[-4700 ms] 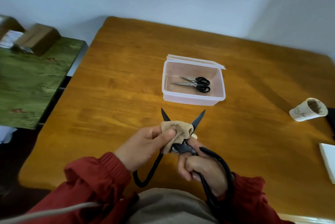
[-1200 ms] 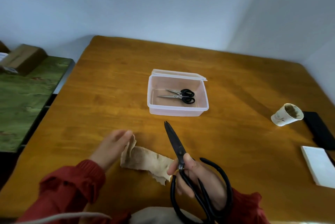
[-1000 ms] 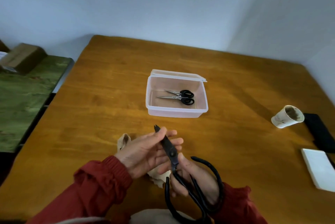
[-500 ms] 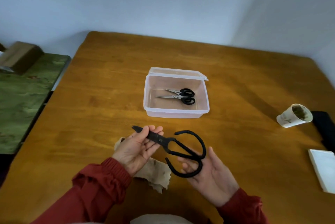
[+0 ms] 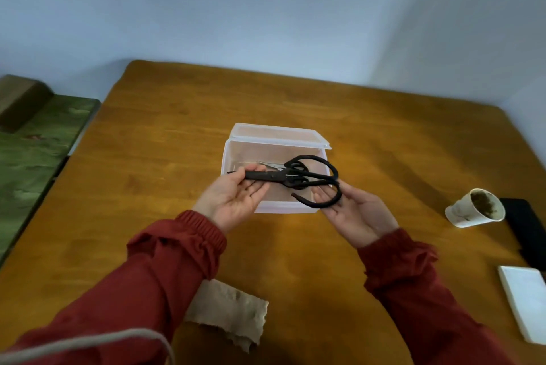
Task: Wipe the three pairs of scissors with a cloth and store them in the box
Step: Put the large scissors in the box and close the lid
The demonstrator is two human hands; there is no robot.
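Large black scissors lie level over the open clear plastic box, blades closed and pointing left. My left hand, palm up, pinches the blade between thumb and fingers. Straight fingers of my right hand, also palm up, support the big handle loops from below. Inside the box a small pair of black-handled scissors is partly hidden behind the large pair. The tan cloth lies on the table near me, under my left sleeve.
A tipped paper cup lies at the right with a black flat object beside it and a white pad nearer me. Left of the wooden table is a green surface with a cardboard box.
The cloth was laid on the table. Both hands turned the large scissors sideways and carried them forward from in front of me to over the box.
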